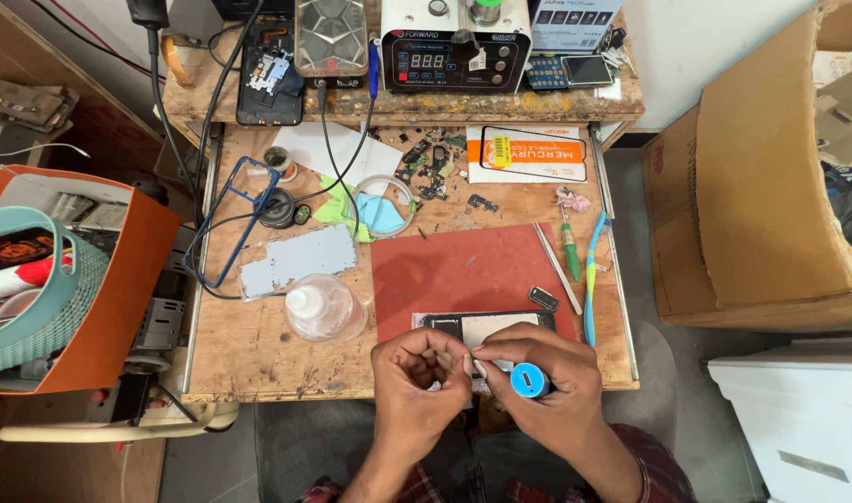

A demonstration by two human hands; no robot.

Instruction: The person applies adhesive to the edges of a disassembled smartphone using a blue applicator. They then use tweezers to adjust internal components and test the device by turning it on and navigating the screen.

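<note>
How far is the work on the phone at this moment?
Done: the phone lies opened on the red mat, small parts scattered behind it. In hand: the right hand holds a blue-capped tube, and the left hand pinches near its tip. Left: the blue frame lies apart, unfitted.

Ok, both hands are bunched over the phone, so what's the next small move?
Probably bring the blue-capped tool in the right hand down to the phone: it lies on the red mat just beyond the left hand, which pinches something too small to tell.
</note>
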